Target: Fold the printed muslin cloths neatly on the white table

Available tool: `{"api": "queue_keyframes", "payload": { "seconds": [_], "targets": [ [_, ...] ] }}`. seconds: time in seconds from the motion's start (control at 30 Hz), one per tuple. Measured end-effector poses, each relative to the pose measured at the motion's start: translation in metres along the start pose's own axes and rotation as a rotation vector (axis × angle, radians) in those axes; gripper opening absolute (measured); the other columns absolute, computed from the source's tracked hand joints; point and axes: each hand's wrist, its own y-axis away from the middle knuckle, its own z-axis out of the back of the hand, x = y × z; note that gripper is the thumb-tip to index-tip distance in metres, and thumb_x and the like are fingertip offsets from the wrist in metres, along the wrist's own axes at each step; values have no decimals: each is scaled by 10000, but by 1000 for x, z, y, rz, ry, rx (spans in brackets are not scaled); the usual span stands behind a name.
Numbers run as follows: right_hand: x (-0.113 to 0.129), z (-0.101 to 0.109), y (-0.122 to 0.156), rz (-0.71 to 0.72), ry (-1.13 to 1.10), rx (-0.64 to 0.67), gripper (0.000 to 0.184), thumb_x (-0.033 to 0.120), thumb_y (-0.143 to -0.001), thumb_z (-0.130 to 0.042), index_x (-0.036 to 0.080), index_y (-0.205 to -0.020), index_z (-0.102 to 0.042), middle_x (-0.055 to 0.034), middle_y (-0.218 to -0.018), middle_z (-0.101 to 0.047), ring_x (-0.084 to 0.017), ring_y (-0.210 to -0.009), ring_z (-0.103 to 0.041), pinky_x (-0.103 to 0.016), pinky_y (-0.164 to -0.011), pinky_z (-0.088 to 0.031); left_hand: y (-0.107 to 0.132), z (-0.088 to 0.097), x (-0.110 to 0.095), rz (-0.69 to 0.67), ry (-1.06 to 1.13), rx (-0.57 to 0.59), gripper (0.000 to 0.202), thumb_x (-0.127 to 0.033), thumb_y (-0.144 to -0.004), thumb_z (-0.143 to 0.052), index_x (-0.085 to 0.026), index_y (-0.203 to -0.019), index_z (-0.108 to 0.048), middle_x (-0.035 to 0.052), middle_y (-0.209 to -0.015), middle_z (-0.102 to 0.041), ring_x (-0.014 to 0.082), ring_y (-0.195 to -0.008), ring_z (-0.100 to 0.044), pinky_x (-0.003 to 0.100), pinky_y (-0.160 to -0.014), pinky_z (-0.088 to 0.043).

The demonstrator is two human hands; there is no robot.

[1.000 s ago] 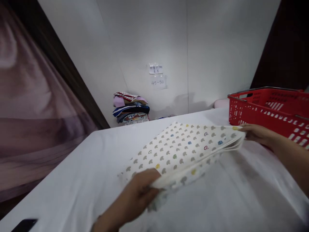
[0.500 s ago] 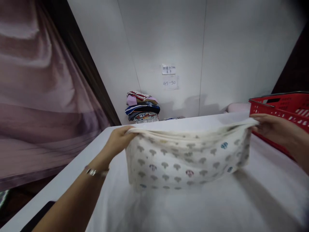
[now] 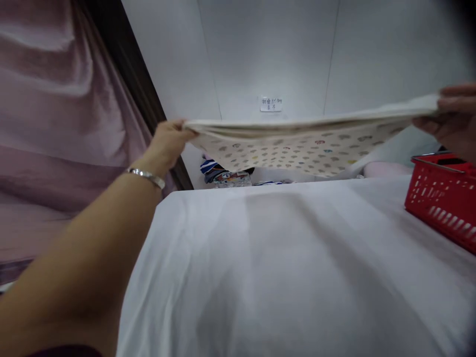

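Observation:
A cream cloth with small grey and coloured mushroom prints (image 3: 297,148) is stretched out in the air above a table covered by a white sheet (image 3: 282,258). My left hand (image 3: 167,144), with a silver bracelet on the wrist, grips the cloth's left corner. At the right edge of the view my right hand (image 3: 451,116) pinches the other corner. The cloth is folded in layers and hangs nearly level, its printed underside facing me.
A red plastic basket (image 3: 442,198) with a metal handle stands on the table's right side. A stack of folded clothes (image 3: 223,173) sits at the far edge against the white wall, below a paper label (image 3: 270,103). A mauve curtain (image 3: 55,124) hangs on the left.
Both hands have lifted the cloth from just above the table to well above it and pulled it wider apart. The view has shifted left, pushing the basket toward the right edge.

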Motion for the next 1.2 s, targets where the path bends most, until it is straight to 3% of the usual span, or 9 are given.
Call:
{"api": "queue_keyframes", "payload": {
  "seconds": [0.1, 0.23, 0.33, 0.43, 0.53, 0.73, 0.93, 1.07, 1.2],
  "targets": [
    [-20, 11, 61, -330, -91, -89, 119, 34, -641, -594, 143, -685, -611, -12, -681, -566, -102, -616, -599, -234, -586, -537, 72, -8, 39, 126, 5, 252, 279, -322, -688, -631, -136, -893, -663, 3, -760, -647, 162, -763, -586, 285, -741, -465],
    [-74, 34, 160, -825, 1, -89, 227, 31, -479, -635, 180, -649, -659, -66, -860, -651, -155, -662, -625, -192, -518, -562, 179, -35, 101, 115, -12, 530, 223, -328, -657, -648, -167, -809, -677, 55, -921, -663, 194, -880, -592, 322, -829, -459],
    [-107, 55, 227, -1049, 72, 54, 154, 144, -533, -682, 242, -652, -685, -89, -989, -662, -215, -733, -650, -239, -586, -582, 242, -46, 131, 141, -12, 677, 163, -329, -690, -618, -195, -759, -680, 64, -966, -648, 185, -907, -588, 327, -861, -457],
    [-113, 75, 265, -1054, 139, 97, 106, 231, -601, -658, 283, -687, -689, -111, -1117, -631, -278, -909, -641, -295, -705, -578, 276, -39, 137, 173, 27, 654, 165, -317, -734, -577, -208, -807, -677, 77, -1075, -610, 194, -1009, -561, 344, -914, -441],
    [-101, 86, 279, -959, 151, 85, 130, 266, -623, -642, 307, -738, -685, -88, -1196, -598, -280, -1011, -607, -321, -765, -565, 289, -23, 132, 121, 11, 574, 158, -300, -765, -567, -228, -854, -676, 71, -1146, -588, 213, -1176, -455, 393, -1026, -348],
    [-102, 84, 307, -1036, 378, 185, 165, 298, -569, -708, 259, -729, -692, -88, -1096, -652, -226, -737, -647, -311, -660, -566, 328, -19, 139, 108, -120, 686, 162, -254, -789, -530, -223, -812, -687, 68, -1182, -584, 225, -1215, -420, 425, -1055, -317],
    [-117, 90, 328, -739, 738, 380, 242, 410, -707, -587, 266, -879, -678, -70, -1052, -671, -255, -782, -640, -364, -643, -514, 350, -18, 141, 22, -252, 618, 253, -177, -792, -454, -206, -931, -663, 73, -1247, -541, 215, -1242, -404, 408, -1044, -341],
    [-112, 85, 335, -282, 1105, 580, 273, 411, -803, -478, 253, -927, -662, -124, -1024, -639, -330, -894, -609, -448, -725, -488, 353, -18, 116, -63, -488, 654, 407, -121, -716, -502, -219, -1097, -606, 86, -1266, -536, 277, -1279, -354, 519, -1051, -262],
    [-97, 56, 341, 184, 1119, 595, 268, 350, -839, -446, 214, -979, -629, -173, -1216, -528, -358, -1124, -499, -484, -888, -424, 360, -44, 77, -201, -460, 711, 378, -216, -770, -556, -237, -1148, -570, 73, -1234, -557, 271, -1236, -400, 532, -1059, -201]
  ]
}}
